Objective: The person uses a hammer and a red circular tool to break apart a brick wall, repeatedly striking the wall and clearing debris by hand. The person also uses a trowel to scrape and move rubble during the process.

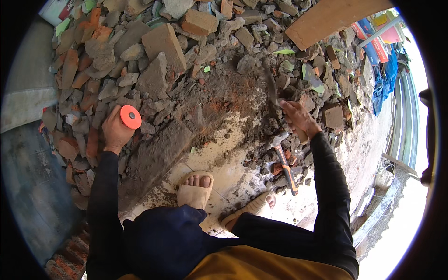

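Observation:
My left hand point(117, 130), at the left over the broken bricks, is closed on a chisel with a round orange hand guard point(131, 117); its shaft is hidden below. On the right, my right hand point(297, 117) grips a tool with a dark, narrow blade point(270, 82) and a pale handle end; its exact kind cannot be told. The blade points up and away over the rubble. Just below my right hand a hammer point(287, 169) with an orange and black handle lies on the debris, its metal head towards the top.
Broken bricks and mortar chunks point(161, 75) are heaped ahead and to the left. A wooden board point(332, 21) juts in at the upper right, near a blue plastic sheet point(383, 82). My sandalled feet stand on a dirt-strewn tiled floor point(210, 175).

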Action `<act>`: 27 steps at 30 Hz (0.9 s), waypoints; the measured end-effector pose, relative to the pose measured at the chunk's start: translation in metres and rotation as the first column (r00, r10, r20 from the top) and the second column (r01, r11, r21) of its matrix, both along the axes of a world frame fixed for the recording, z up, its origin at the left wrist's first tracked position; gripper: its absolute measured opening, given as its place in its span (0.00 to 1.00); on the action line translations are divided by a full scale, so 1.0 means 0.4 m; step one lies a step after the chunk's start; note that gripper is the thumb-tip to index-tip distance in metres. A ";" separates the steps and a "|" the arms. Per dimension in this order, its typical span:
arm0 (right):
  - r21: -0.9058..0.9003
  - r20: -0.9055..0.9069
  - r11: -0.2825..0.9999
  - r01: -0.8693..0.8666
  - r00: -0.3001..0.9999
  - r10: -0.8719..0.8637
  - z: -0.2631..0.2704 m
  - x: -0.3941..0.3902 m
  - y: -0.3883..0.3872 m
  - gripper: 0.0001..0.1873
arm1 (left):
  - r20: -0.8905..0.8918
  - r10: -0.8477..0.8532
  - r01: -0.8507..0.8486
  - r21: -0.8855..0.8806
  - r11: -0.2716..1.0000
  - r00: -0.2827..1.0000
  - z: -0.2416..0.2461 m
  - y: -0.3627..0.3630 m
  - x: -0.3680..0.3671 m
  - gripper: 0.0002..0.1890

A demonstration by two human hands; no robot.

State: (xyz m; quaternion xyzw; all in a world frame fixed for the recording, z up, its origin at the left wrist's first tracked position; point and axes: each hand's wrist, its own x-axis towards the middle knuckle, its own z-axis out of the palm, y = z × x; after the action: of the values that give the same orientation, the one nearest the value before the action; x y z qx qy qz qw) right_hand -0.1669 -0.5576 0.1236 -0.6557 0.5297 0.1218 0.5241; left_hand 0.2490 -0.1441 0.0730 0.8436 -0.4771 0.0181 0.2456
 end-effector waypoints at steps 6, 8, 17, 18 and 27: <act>0.270 0.372 0.770 -0.578 0.800 0.471 -0.046 0.281 0.152 0.20 | -0.020 0.021 -0.019 0.055 0.998 1.000 0.010 0.001 -0.002 0.16; 0.321 0.165 0.836 -0.444 0.896 0.412 -0.009 0.328 0.101 0.20 | 0.003 0.005 -0.005 0.038 0.999 1.000 0.006 0.003 0.003 0.15; 0.261 -0.127 0.878 -0.400 0.888 0.442 0.172 0.334 0.068 0.19 | 0.028 0.030 -0.030 0.018 0.999 0.999 -0.005 -0.002 -0.003 0.13; 0.379 -0.113 0.826 -0.418 0.865 0.489 0.154 0.365 0.097 0.19 | 0.034 0.032 -0.032 0.007 0.999 0.999 -0.004 -0.002 -0.002 0.13; 0.093 -0.437 0.916 -0.389 0.811 0.389 0.208 0.354 -0.086 0.22 | 0.035 -0.006 0.006 -0.005 1.000 0.999 -0.010 0.002 0.005 0.14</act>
State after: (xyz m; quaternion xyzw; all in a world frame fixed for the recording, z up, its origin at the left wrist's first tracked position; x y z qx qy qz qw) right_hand -0.0252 -0.5920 0.2067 -0.7045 0.4903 0.3732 0.3521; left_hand 0.2512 -0.1434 0.0690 0.8410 -0.4840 0.0330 0.2395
